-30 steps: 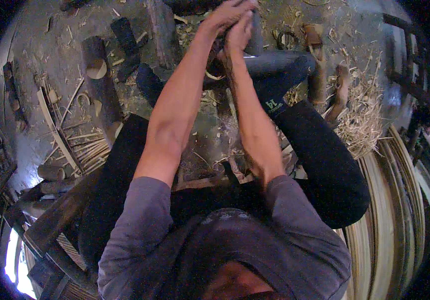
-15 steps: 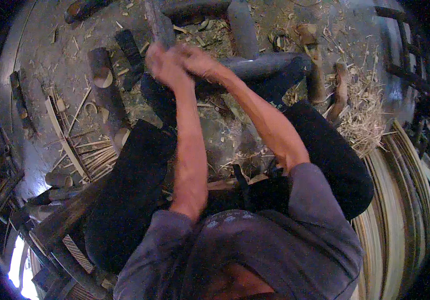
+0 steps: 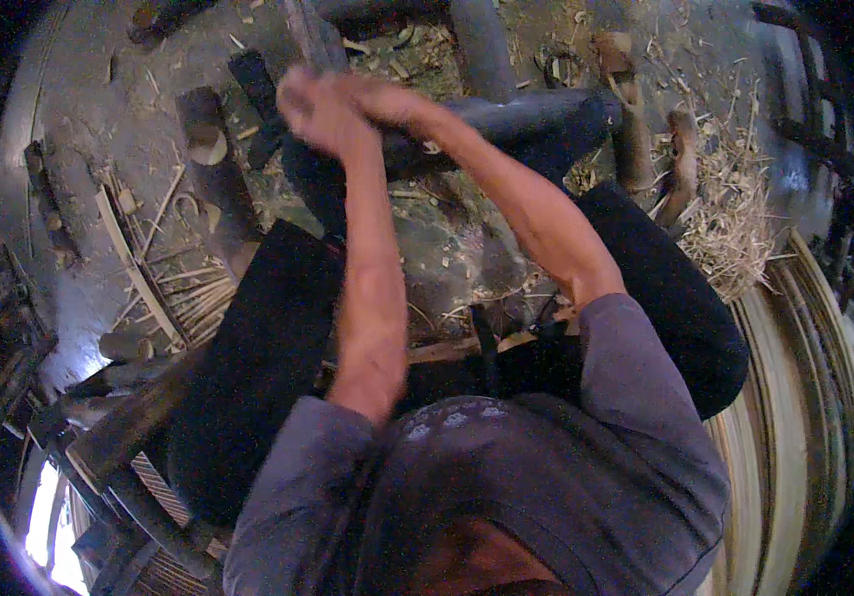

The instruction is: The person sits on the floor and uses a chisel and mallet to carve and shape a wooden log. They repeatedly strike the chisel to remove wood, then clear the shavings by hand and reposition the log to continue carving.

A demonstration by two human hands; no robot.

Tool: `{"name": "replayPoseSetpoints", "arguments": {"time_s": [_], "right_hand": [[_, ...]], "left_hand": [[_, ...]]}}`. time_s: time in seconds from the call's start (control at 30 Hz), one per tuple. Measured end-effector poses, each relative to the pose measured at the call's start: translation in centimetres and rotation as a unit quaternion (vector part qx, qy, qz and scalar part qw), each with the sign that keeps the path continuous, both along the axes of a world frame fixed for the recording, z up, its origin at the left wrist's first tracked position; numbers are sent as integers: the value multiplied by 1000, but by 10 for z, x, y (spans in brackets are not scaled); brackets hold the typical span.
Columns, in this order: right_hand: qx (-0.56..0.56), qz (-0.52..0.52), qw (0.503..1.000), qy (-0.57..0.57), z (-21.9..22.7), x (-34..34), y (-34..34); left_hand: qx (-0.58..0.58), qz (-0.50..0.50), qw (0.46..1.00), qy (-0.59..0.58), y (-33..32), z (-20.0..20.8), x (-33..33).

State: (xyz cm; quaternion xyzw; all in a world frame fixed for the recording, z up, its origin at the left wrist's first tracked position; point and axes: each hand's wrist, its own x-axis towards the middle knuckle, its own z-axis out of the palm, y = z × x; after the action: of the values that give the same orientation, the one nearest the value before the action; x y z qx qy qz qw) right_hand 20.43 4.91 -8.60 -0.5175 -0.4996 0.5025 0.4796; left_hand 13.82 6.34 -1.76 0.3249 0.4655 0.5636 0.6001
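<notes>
Both my hands are together at the near end of a weathered grey wooden post (image 3: 313,38), beyond my knees. My left hand (image 3: 319,107) is curled closed, its fingers a little blurred by motion. Up against its right side is my right hand (image 3: 385,101), bent in at the wrist and closed as well. Whatever they grip is hidden by the fingers and the blur. Just right of the hands, a thick dark smooth log (image 3: 521,114) lies crosswise in front of my legs.
Short logs (image 3: 223,184) stand or lie at the left, near thin split strips (image 3: 193,298). A heap of pale shavings (image 3: 730,214) spreads at the right, above long bent strips (image 3: 784,417). Wood chips litter the floor. Stacked timber (image 3: 134,417) sits by my left leg.
My two hands have shifted slightly left and nearer the post, still together. My forearms have moved with them, and the view has tilted a little.
</notes>
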Motion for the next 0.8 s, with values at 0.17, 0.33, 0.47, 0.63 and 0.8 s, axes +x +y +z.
{"name": "replayPoseSetpoints", "arguments": {"time_s": [0.17, 0.33, 0.47, 0.63, 0.8], "right_hand": [[-114, -213, 970, -13, 68, -13, -20], [108, -638, 759, 65, 72, 12, -7], [4, -566, 824, -19, 68, 10, -11], [-3, -366, 931, 12, 73, -12, -9], [-55, -51, 997, 15, 75, -39, -31]], "left_hand": [[41, -151, 978, 138, 6, 0, -21], [-51, -585, 809, -19, 48, 56, 72], [-13, -514, 854, -76, 54, 25, 62], [81, -232, 960, 132, 41, 11, 7], [85, -7, 990, 115, -16, 10, -51]]}}
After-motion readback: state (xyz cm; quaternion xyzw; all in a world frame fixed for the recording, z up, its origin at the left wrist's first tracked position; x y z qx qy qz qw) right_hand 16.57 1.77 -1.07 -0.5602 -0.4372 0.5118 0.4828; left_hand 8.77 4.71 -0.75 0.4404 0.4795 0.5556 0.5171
